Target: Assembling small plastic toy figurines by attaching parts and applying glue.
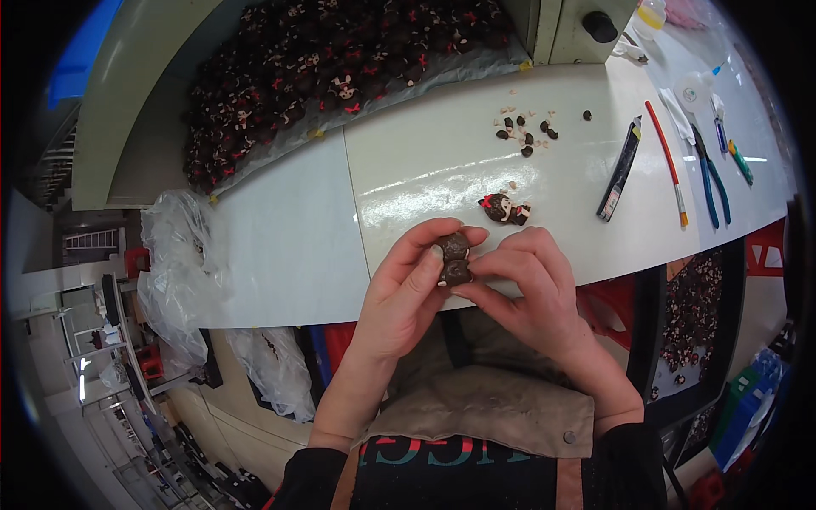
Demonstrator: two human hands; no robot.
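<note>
Both hands, left hand [408, 285] and right hand [531, 285], grip one brown doll [455, 259] between them. Beyond lies one more doll [505, 208] on the white bench [289, 246]; a pile of dolls [323, 68] is farther away.

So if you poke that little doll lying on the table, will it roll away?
Probably not: the little doll lies flat on its side, with bits sticking out. It looks light, so it would likely slide on the glossy table. It seems firm, not floppy.
</note>
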